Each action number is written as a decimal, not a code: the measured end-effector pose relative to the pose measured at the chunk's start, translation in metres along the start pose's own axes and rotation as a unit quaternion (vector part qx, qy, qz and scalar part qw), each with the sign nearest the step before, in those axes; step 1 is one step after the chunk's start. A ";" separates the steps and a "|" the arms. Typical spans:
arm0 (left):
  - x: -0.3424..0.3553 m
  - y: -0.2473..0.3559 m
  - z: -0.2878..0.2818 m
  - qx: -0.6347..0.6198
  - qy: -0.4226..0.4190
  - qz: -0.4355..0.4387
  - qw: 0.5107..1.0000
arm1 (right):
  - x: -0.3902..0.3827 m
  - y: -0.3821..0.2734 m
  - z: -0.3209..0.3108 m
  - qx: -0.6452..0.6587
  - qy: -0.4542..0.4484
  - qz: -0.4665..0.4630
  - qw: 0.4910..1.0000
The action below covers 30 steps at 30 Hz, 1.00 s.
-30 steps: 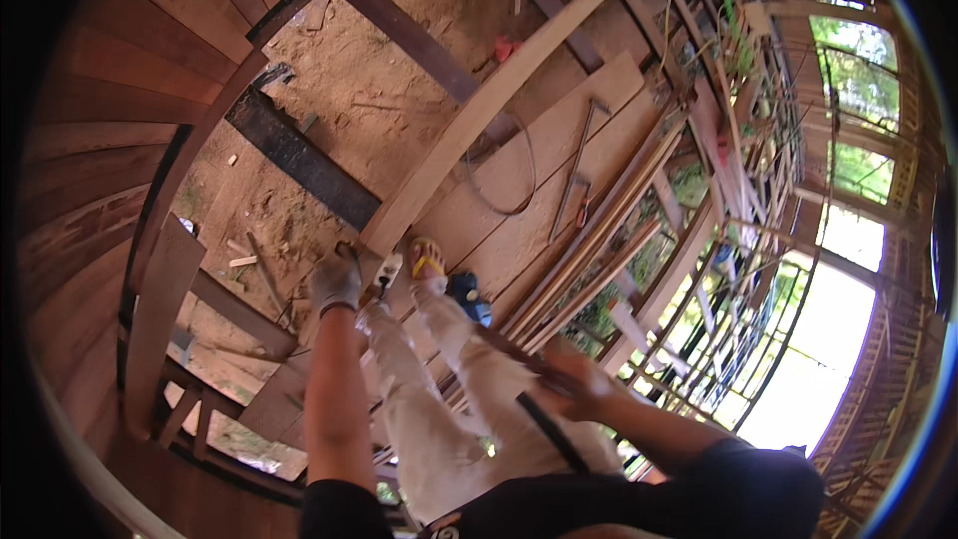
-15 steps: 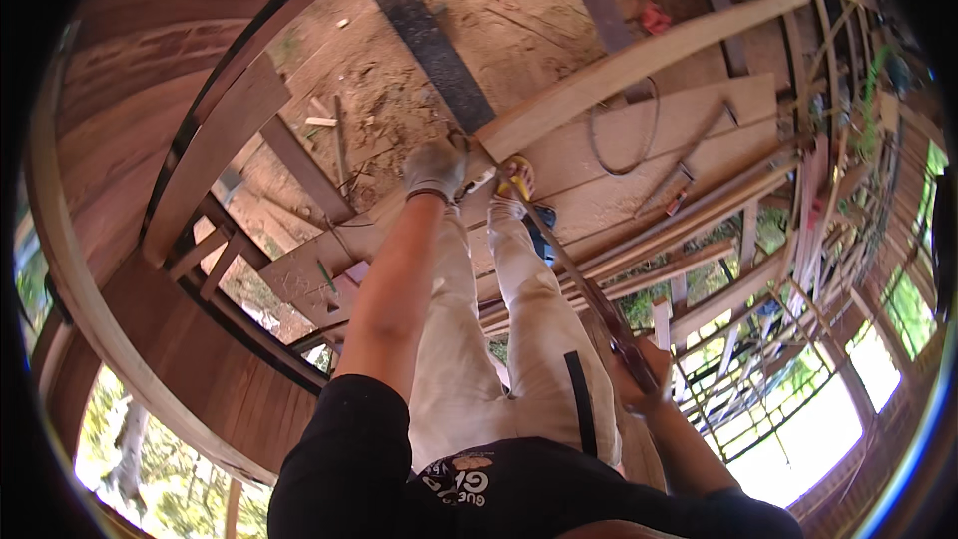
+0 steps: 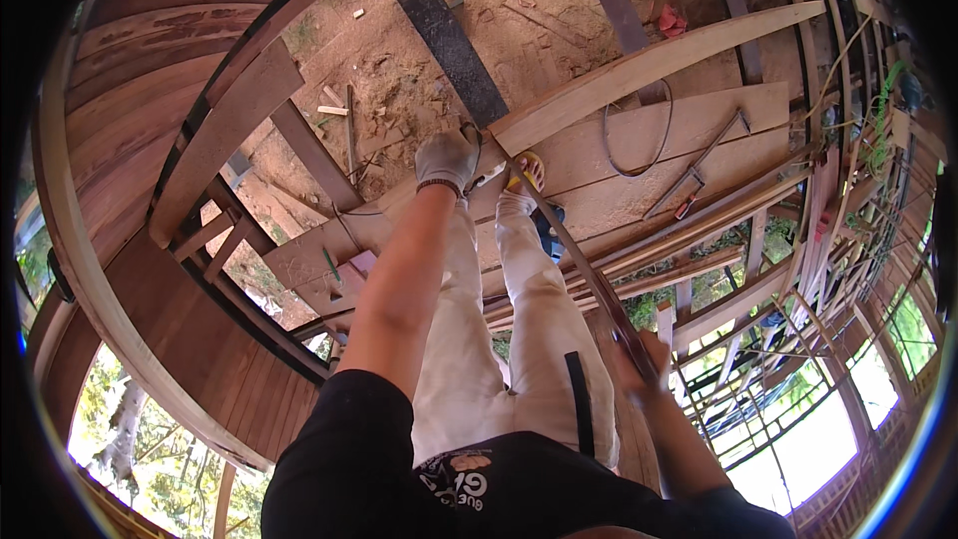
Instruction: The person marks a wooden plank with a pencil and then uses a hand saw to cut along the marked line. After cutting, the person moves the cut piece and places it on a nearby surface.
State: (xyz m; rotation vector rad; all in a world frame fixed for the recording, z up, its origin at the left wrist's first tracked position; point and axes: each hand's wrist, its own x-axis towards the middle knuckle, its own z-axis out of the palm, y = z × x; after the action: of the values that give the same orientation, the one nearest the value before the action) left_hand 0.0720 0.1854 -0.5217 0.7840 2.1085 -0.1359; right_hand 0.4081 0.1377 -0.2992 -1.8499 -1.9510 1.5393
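In right hand [image 3: 647, 364], tool [image 3: 577, 252], slender, brownish

The glove [image 3: 446, 160] is matt cloth, the beam [image 3: 659, 73] smooth wood, the long tool [image 3: 603, 289] glossy, the ground [image 3: 549, 65] rough

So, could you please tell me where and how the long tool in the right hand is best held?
Probably by its thick, dark near end, coming from the right: the long tool slants, seemingly narrowing toward the beam, and the right hand grips that end.
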 end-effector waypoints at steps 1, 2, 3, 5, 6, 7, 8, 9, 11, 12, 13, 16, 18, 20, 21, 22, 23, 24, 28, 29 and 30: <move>-0.005 0.000 0.003 0.000 -0.004 0.001 1.000 | 0.005 0.034 0.014 0.055 0.026 -0.071 0.996; -0.009 0.000 0.005 0.000 -0.008 0.003 1.000 | 0.046 0.032 0.034 -0.018 -0.030 -0.093 0.995; -0.009 0.002 0.004 0.000 -0.011 0.011 1.000 | 0.087 0.016 0.064 0.107 -0.065 0.009 0.992; -0.002 0.014 0.003 0.006 -0.006 0.012 1.000 | 0.132 0.024 0.096 0.077 -0.017 -0.060 0.995; -0.001 0.009 0.000 0.022 -0.011 0.007 1.000 | 0.126 0.020 0.102 0.076 -0.014 -0.050 0.996; -0.002 0.006 0.001 0.029 -0.019 0.004 0.999 | 0.118 0.014 0.100 0.065 -0.012 -0.041 0.997; -0.003 -0.001 0.004 0.022 -0.004 0.001 1.000 | 0.085 0.015 0.065 0.048 -0.097 -0.003 0.994; -0.003 -0.005 0.006 0.017 0.012 0.003 1.000 | 0.037 0.024 0.033 0.011 -0.069 -0.027 0.997; -0.003 -0.002 0.007 0.020 0.016 0.002 1.000 | -0.041 0.027 -0.005 0.015 -0.004 0.006 1.000; -0.001 -0.003 0.005 0.025 0.023 -0.006 0.999 | -0.039 0.034 -0.010 0.026 -0.018 -0.001 0.999; -0.002 -0.001 0.007 0.026 0.019 -0.007 0.999 | -0.037 0.037 -0.016 0.029 -0.030 -0.004 0.999; 0.000 -0.002 0.014 0.003 0.015 0.032 0.999 | 0.075 0.028 0.061 0.110 -0.071 0.072 0.989; 0.001 0.006 0.016 -0.003 0.015 0.023 1.000 | 0.124 0.027 0.092 0.103 -0.038 -0.029 0.994; 0.000 0.002 0.018 0.017 -0.022 0.007 1.000 | 0.109 0.009 0.090 0.105 -0.042 -0.012 0.993; -0.007 0.002 0.009 0.019 -0.034 -0.001 0.999 | 0.072 0.010 0.065 0.074 -0.061 0.012 0.995; -0.007 0.001 0.001 0.019 -0.032 -0.013 0.999 | 0.026 0.017 0.031 0.007 -0.057 -0.008 0.998; -0.004 -0.009 0.015 0.013 0.014 0.004 1.000 | -0.003 0.013 0.011 0.007 -0.031 -0.029 0.999; -0.004 -0.008 0.018 0.020 0.006 0.010 1.000 | -0.033 0.007 -0.008 0.000 0.004 -0.044 0.999; -0.012 -0.004 0.019 0.022 0.013 0.018 1.000 | 0.012 0.043 0.025 0.015 -0.027 -0.064 0.997; -0.011 0.002 0.016 0.012 0.022 0.029 0.999 | 0.056 0.033 0.061 0.101 -0.049 0.034 0.993; -0.003 0.010 0.012 0.012 0.016 0.028 0.999 | 0.097 0.021 0.081 0.102 -0.062 0.005 0.993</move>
State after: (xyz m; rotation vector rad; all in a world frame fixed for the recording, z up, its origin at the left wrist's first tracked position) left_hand 0.0875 0.1871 -0.5249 0.8642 2.1168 -0.1196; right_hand 0.3448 0.1600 -0.4087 -1.7238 -1.7532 1.8220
